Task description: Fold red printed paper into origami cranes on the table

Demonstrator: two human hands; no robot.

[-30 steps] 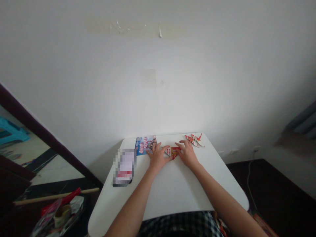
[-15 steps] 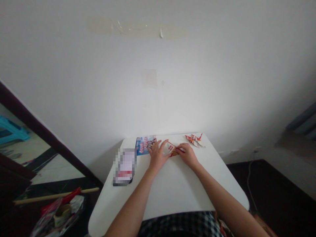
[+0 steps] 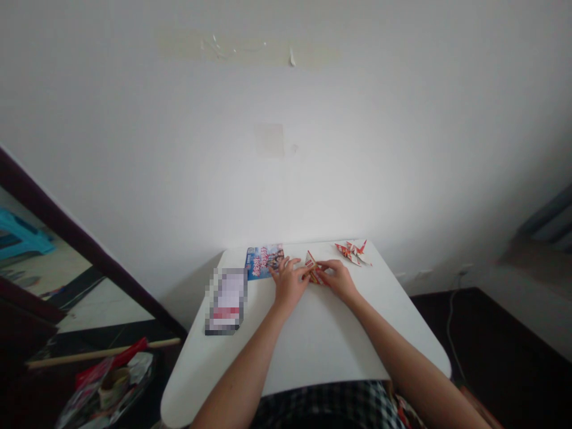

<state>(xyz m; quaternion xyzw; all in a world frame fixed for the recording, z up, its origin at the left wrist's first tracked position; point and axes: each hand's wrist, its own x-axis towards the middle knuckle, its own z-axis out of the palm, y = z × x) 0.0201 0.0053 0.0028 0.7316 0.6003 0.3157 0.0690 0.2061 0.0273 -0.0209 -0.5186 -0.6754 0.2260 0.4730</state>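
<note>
Between my hands is a small piece of folded paper (image 3: 310,260), red, white and yellowish, with a pointed tip standing away from me. The thumb and index finger of my left hand (image 3: 288,283) pinch its left side, while the other fingers spread over the edge of a blue printed leaflet (image 3: 259,262). At the paper's right side, my right hand (image 3: 338,278) grips it with closed fingertips. My fingers hide part of the folds. Several red and white folded paper pieces (image 3: 353,252) lie at the far right corner of the white table (image 3: 326,345).
A phone-like object (image 3: 226,301), blurred by pixels, lies on the table's left side. Behind the table rises a white wall (image 3: 286,190). On the floor at left are a bag with a roll in it (image 3: 111,384) and a wooden stick (image 3: 102,354).
My left hand has moved slightly right and closed its thumb and finger on the paper. The paper now looks narrower, with its point more upright.
</note>
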